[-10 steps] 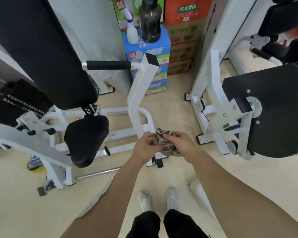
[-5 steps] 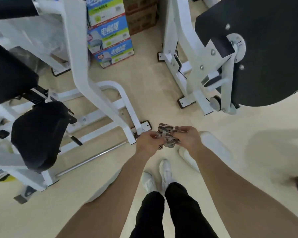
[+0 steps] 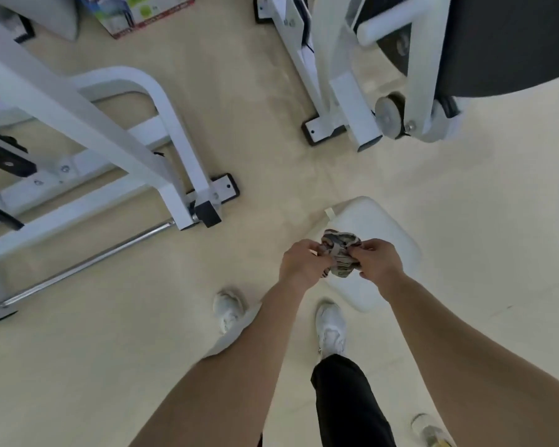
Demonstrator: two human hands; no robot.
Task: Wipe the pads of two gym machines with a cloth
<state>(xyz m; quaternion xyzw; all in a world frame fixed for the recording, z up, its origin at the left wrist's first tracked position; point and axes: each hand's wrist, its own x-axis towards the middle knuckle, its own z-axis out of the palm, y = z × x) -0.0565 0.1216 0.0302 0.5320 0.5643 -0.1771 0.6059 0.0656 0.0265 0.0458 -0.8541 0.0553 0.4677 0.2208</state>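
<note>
A crumpled grey-and-white patterned cloth [image 3: 340, 253] is bunched between both hands, low in the middle of the view above the floor. My left hand [image 3: 300, 261] grips its left side and my right hand [image 3: 376, 258] pinches its right side. A large black pad [image 3: 510, 43] of the right gym machine fills the top right corner. The left machine shows only its white frame [image 3: 88, 130]; its pads are out of view.
A white rounded object [image 3: 384, 227] lies on the beige floor under my hands. My white shoes [image 3: 329, 327] stand below. Printed cartons [image 3: 136, 11] sit at the top left. The right machine's white foot [image 3: 336, 124] stands ahead. A clear bottle [image 3: 428, 430] is at bottom right.
The view has tilted further down and shifted right, so the left machine's black seat and back pad left the view. Both hands keep holding and working the cloth.
</note>
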